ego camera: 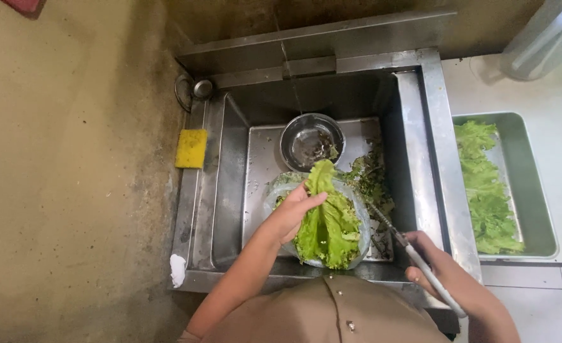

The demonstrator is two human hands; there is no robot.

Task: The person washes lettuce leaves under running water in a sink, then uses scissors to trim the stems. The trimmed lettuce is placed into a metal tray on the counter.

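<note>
Steel sink (430,165) holding a metal bowl (311,141) and leaf scraps (371,181); yellow sponge (191,148) on the sink's left rim, green tray (527,190) right of the sink.

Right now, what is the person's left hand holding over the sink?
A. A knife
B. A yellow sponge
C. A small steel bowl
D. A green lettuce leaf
D: the left hand holds a green lettuce leaf above the sink, while the knife is in the right hand.

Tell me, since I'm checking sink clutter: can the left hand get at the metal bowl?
Probably yes: the left hand holds a lettuce leaf just short of the metal bowl, and nothing lies between them.
</note>
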